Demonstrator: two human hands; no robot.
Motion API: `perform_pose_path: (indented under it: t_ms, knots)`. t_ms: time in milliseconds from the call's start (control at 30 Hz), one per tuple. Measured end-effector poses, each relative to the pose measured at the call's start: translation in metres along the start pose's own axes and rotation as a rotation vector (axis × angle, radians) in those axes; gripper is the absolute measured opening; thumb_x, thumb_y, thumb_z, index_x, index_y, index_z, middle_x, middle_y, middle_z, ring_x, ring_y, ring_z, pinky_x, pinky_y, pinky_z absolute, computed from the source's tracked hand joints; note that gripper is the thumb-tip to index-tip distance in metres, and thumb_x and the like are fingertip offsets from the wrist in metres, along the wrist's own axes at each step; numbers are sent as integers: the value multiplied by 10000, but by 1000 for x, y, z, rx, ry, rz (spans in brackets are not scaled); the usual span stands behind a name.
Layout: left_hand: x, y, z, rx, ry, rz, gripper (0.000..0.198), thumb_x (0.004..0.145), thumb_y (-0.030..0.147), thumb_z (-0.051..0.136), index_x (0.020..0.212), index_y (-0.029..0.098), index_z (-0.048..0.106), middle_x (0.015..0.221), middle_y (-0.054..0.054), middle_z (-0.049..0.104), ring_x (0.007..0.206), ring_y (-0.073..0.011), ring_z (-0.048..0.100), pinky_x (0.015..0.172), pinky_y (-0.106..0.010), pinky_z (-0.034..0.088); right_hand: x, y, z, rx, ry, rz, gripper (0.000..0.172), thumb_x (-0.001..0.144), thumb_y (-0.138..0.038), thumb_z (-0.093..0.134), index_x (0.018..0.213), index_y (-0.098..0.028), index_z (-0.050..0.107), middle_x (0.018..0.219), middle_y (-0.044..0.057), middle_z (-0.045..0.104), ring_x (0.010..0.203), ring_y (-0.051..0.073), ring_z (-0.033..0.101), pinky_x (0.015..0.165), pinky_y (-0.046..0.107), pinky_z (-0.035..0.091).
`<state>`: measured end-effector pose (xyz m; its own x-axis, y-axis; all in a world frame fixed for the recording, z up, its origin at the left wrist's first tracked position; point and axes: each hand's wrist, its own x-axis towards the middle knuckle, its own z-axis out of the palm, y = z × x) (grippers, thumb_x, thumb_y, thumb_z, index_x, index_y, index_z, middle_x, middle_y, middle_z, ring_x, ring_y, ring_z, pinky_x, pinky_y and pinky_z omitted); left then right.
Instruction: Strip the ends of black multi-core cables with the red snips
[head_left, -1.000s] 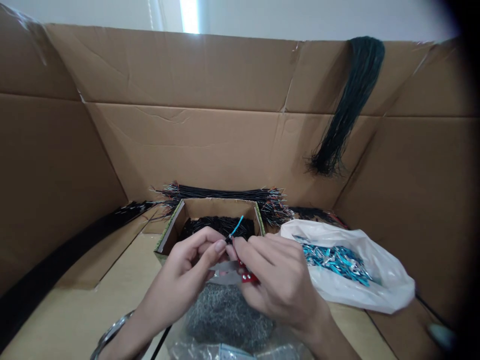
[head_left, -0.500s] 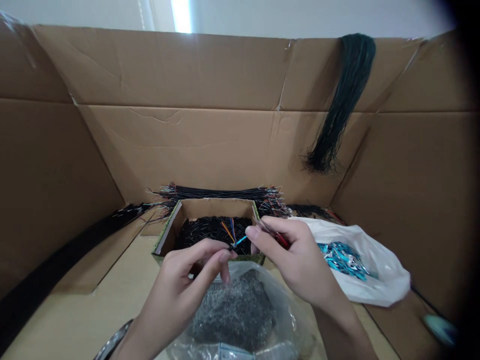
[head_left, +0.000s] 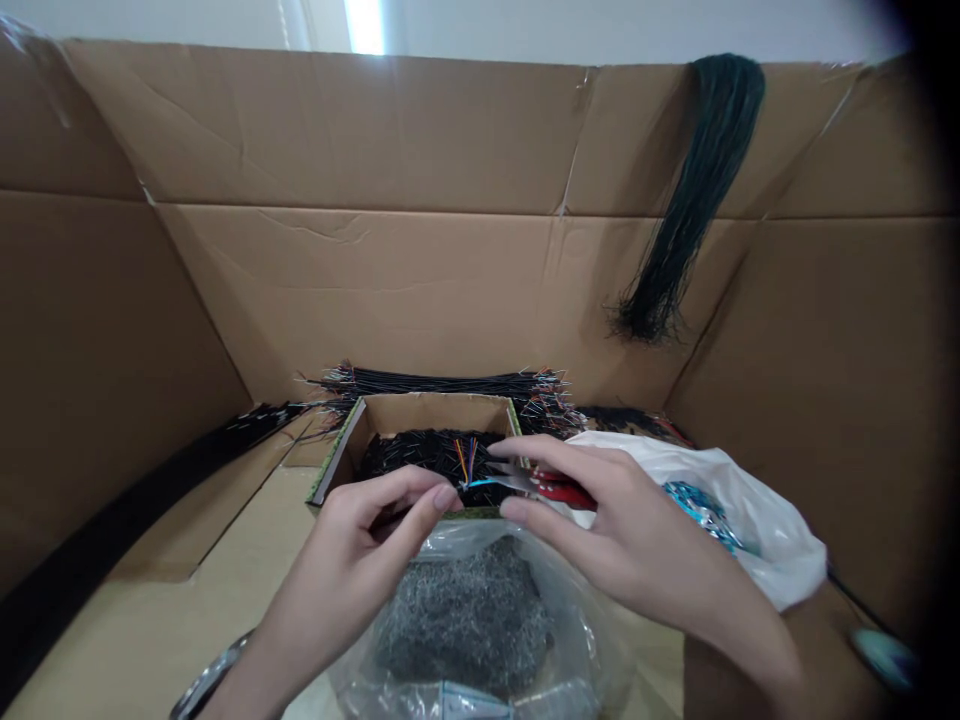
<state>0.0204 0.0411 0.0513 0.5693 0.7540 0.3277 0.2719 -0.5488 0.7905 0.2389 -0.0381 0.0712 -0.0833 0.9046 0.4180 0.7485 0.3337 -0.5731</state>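
Observation:
My left hand (head_left: 367, 550) pinches a thin bunch of wires (head_left: 466, 470) between thumb and fingers, with orange and blue ends fanning up and a blue end pointing right. My right hand (head_left: 630, 540) holds a red-handled cutting tool (head_left: 562, 490), and its metal jaws (head_left: 510, 478) reach the wire ends. Fingers hide part of the tool. Below the hands, a small cardboard box (head_left: 420, 415) holds loose black wires (head_left: 427, 455).
A clear plastic bag (head_left: 592, 610) of grey wire pieces lies under my hands. A white bag (head_left: 772, 540) of blue metallic pieces sits right. Black wire bundles lie behind the box and along the left, and one hangs on the cardboard wall (head_left: 697, 200).
My right hand has moved left and turned flatter, bringing the tool's metal jaws to the wire ends. The wires in my left hand now fan out more, and the white bag is more hidden.

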Motion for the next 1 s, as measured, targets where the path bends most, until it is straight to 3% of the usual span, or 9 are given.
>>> perform_pose_path:
  t_ms: [67,133,333,533,1000]
  knots:
    - [0,2,-1,51,-4,10,242,991,371,583,850,242,732,781,40,727,708,-127,635,603,-179,464,-5,0,-5,-57,28,35,334,961,-389,657,1294,-374,646,1214,-45,740,1061,191,677,910,317,463]
    - [0,4,-1,85,-15,15,238,985,370,593,844,246,739,771,44,733,694,-125,636,589,-177,458,-11,-2,-8,-91,53,35,279,980,-397,627,1255,-397,675,1186,-49,743,1039,191,678,896,322,467]
    - [0,5,1,87,-46,18,219,965,321,615,809,245,748,697,62,703,614,-96,604,530,-148,431,-15,-14,2,-135,-19,42,175,955,-289,625,1079,-315,745,874,-26,710,762,173,625,677,306,420]
    - [1,3,2,112,-35,36,196,941,301,635,801,235,755,712,52,730,631,-112,635,553,-160,461,-10,-18,10,-201,-37,61,171,922,-233,622,766,-242,690,654,-43,593,603,142,515,601,316,324]
    - [3,4,3,111,-42,30,200,941,290,640,785,229,749,692,55,706,620,-111,616,539,-166,444,-12,-16,8,-115,2,67,123,905,-196,649,928,-254,755,715,-19,660,617,155,536,602,323,356]
